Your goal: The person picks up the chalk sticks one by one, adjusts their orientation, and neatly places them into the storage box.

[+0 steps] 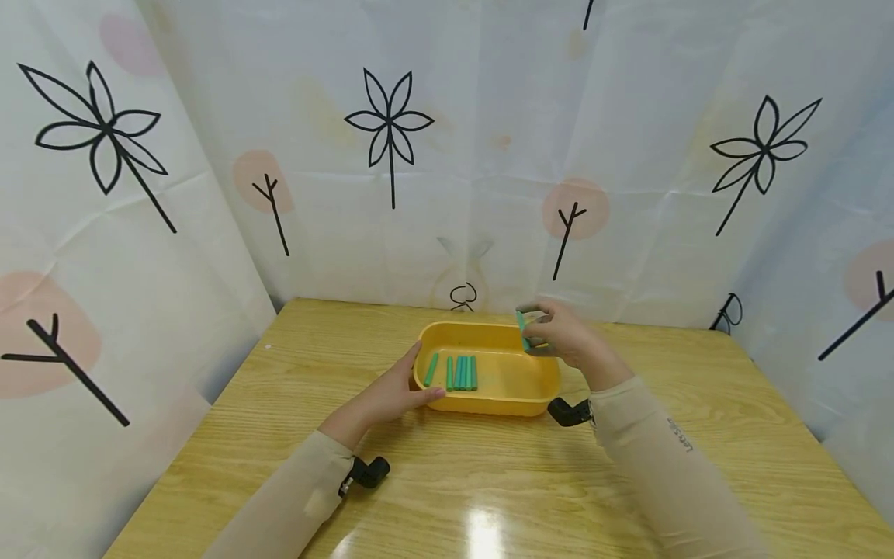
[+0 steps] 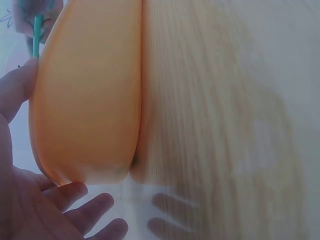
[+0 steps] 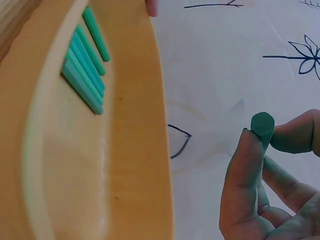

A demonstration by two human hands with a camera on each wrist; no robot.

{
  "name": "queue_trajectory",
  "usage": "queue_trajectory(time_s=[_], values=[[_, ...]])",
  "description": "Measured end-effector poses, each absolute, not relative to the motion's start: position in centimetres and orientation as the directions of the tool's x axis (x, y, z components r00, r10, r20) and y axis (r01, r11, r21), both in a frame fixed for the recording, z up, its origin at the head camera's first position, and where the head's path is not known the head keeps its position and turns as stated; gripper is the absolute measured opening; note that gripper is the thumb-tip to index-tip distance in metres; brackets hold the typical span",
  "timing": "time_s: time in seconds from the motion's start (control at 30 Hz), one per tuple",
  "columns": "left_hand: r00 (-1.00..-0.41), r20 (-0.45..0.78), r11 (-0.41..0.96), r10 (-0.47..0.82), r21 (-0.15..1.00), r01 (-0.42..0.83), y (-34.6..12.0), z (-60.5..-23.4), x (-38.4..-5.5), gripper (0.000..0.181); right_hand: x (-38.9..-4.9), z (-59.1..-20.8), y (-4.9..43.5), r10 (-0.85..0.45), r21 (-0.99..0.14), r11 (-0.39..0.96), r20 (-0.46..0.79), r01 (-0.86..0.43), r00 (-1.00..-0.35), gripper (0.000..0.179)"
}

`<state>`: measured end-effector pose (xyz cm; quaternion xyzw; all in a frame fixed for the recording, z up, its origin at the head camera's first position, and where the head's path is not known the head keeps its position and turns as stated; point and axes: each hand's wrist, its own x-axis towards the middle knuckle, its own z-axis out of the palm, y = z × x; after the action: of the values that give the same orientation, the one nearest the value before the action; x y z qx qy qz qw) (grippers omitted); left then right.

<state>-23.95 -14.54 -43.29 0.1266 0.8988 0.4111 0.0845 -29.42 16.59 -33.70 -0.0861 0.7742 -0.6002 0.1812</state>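
A yellow plastic tray [image 1: 513, 382] stands on the wooden table. At its left end my left hand [image 1: 394, 394] holds the rim, thumb along the near edge and fingers around the side. Above the tray's far right part, my right hand [image 1: 564, 338] pinches a green chalk stick [image 3: 262, 123] between thumb and fingertips. Green residue covers its fingers [image 3: 240, 175]. Several more green chalk sticks [image 1: 466, 373] lie on the tray floor toward the left, most side by side and one [image 1: 431, 369] apart and slanted.
The wooden table [image 1: 447, 473] extends around the tray on all sides. A white curtain [image 1: 475, 155] printed with plants hangs behind and at both sides. Black wrist cameras [image 1: 370, 471] are strapped to both sleeves.
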Motion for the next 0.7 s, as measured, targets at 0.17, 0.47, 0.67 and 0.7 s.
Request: queue_trajectory(time_s=[0.17,0.47,0.67,0.7], values=[[-0.955,-0.044,0.628,0.292,0.762,0.157,-14.5,-43.2,-23.8,0.11,-29.7,-35.1,15.1,-0.344,-0.959,0.261,-0.199,0.111,-0.918,0.058],[-0.955,-0.048,0.631,0.293,0.76,0.155,-14.5,-43.5,-24.2,0.11,-30.4,-38.1,13.1,-0.313,-0.947,0.258,-0.267,0.189,-0.911,0.057],[-0.956,-0.048,0.625,0.289,0.766,0.151,-14.5,-43.4,-24.1,0.11,-30.7,-40.0,12.0,-0.286,-0.931,0.287,-0.31,0.227,-0.907,0.055],[-0.956,-0.049,0.625,0.288,0.766,0.149,-14.5,-43.4,-24.1,0.11,-30.7,-40.2,11.9,-0.288,-0.928,0.298,-0.311,0.224,-0.906,0.055]])
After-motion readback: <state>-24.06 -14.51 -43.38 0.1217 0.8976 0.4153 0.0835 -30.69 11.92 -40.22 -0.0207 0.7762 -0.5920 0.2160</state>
